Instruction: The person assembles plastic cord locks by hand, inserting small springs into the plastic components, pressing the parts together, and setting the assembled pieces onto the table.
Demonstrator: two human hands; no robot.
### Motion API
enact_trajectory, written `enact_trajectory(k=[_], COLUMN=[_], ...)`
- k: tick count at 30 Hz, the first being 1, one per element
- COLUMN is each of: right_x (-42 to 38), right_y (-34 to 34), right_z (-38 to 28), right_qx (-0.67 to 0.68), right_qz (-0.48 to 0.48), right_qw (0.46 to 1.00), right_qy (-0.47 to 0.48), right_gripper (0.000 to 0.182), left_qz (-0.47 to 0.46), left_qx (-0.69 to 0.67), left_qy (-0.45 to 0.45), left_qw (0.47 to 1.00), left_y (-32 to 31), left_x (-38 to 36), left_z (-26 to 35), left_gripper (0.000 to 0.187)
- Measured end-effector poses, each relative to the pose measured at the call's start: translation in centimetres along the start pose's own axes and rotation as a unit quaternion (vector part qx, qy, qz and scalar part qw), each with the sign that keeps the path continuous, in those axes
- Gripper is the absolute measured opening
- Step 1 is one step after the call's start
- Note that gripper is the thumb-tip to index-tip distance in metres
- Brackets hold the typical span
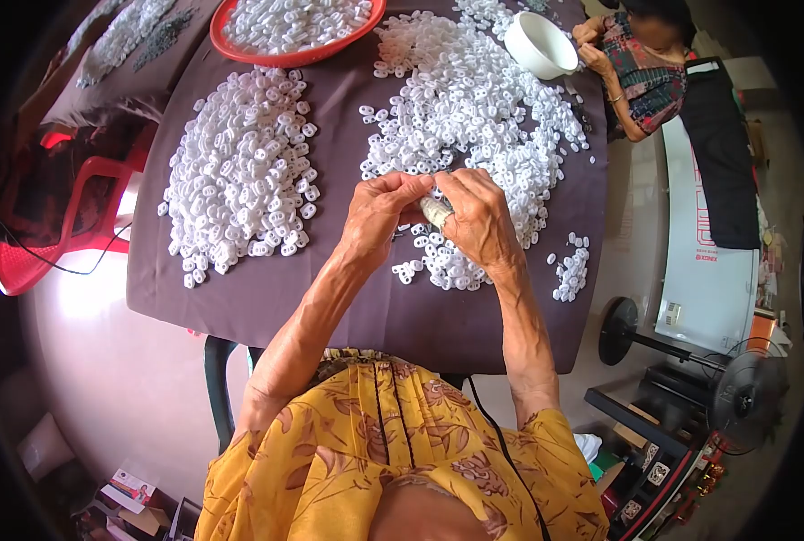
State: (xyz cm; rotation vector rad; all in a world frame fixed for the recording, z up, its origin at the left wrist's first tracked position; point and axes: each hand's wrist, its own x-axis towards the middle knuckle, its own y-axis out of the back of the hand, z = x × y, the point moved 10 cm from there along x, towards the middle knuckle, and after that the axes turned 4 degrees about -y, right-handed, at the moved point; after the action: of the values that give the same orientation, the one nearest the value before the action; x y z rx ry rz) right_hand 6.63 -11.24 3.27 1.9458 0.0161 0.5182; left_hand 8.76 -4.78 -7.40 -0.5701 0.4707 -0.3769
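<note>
My left hand (382, 209) and my right hand (479, 221) meet over the table, thumbs and fingertips pinched close together. What they pinch is too small and covered to make out. A pale, ridged, wrapped-looking band (435, 213) shows at the fingers of my right hand. Beneath and beyond both hands spreads a large heap of small white plastic pieces with two holes (474, 117). Some of these pieces lie loose just below my fingers. To the left of my left hand is another wide pile of the same white pieces (239, 171).
A red basin (301, 59) full of white pieces stands at the far edge of the brown-covered table (348, 302). A white bowl (541, 45) tilts on the heap near another person (641, 68) working at the far right. A red chair (77, 216) stands left; barbell weights (618, 330) lie right.
</note>
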Motion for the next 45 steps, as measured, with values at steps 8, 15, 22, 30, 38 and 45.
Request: enact_trajectory(k=[8,15,22,30,38,45], right_x=[0.0,-0.1,-0.8,-1.2,-1.8,-2.3], right_y=[-0.2,-0.2,-1.6,-2.1,-2.8,-3.5], right_z=[0.4,0.1,-0.3,-1.5,-1.8,-2.3], right_qx=[-0.003,0.012,-0.002,0.031,0.061,0.075], right_qz=[0.004,0.012,-0.03,-0.039,-0.047,-0.066], right_qw=[1.0,1.0,0.999,0.997,0.993,0.989], right_qy=[-0.009,0.002,0.029,0.059,0.087,0.106], right_gripper=[0.03,0.015,0.013,0.013,0.011,0.013], left_qz=[0.002,-0.023,-0.043,-0.038,-0.032,-0.026], left_qx=[-0.05,0.017,0.029,0.03,0.016,0.029], left_qy=[0.01,0.007,0.003,0.017,0.049,0.056], left_qw=[0.999,1.0,0.999,0.999,0.998,0.998], left_y=[0.4,0.1,0.5,1.4,1.9,2.7], left_x=[0.5,0.1,-0.5,-1.7,-2.7,-3.3], left_z=[-0.7,-0.3,-0.6,-1.5,-2.4,-2.6], left_gripper=[0.022,0.017,0.018,0.017,0.016,0.015])
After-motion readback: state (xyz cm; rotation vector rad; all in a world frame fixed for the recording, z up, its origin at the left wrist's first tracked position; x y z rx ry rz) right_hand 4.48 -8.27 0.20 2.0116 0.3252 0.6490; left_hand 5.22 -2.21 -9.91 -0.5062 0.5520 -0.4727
